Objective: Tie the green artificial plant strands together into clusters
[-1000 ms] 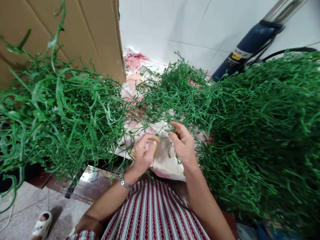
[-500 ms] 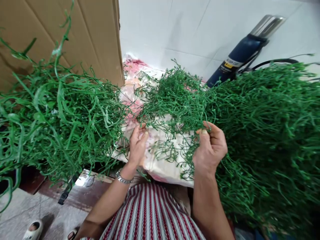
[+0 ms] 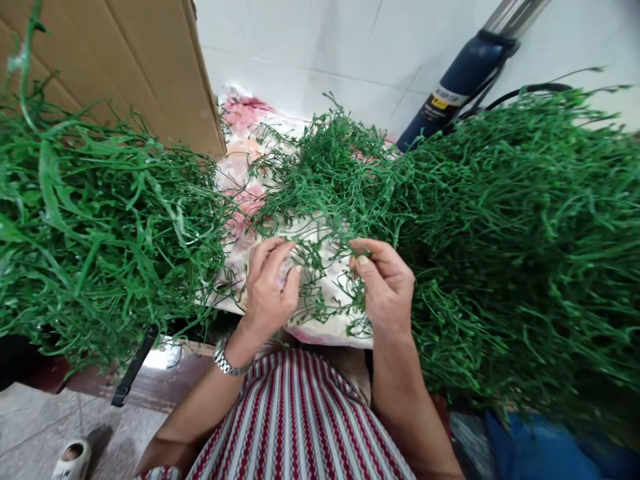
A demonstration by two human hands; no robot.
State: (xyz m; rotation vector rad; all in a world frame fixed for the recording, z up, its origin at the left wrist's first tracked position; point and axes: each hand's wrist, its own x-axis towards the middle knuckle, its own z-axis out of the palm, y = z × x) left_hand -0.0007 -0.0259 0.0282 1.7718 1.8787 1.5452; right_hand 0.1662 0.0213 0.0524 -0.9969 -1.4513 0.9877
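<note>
My right hand is closed in a pinch on a thin green plastic-looking sprig. Just left of it, my left hand has its fingers curved, with a gap between thumb and forefinger, beside loose green sprigs. Both hands are over a pale, pink-patterned cover. Beyond them lies a tangled heap of fine green sprigs. A large pile of similar sprigs fills the right side. To the left is a heap of broader, curly green strands.
A cardboard panel stands at the back left against a white tiled wall. A dark blue cylinder with a metal top leans at the back right. Under the left heap is a brown bench surface; a slipper is on the floor.
My right hand has moved left, closer to my left hand. My left hand has turned more palm-down, its thumb and fingers further apart. The view has shifted slightly.
</note>
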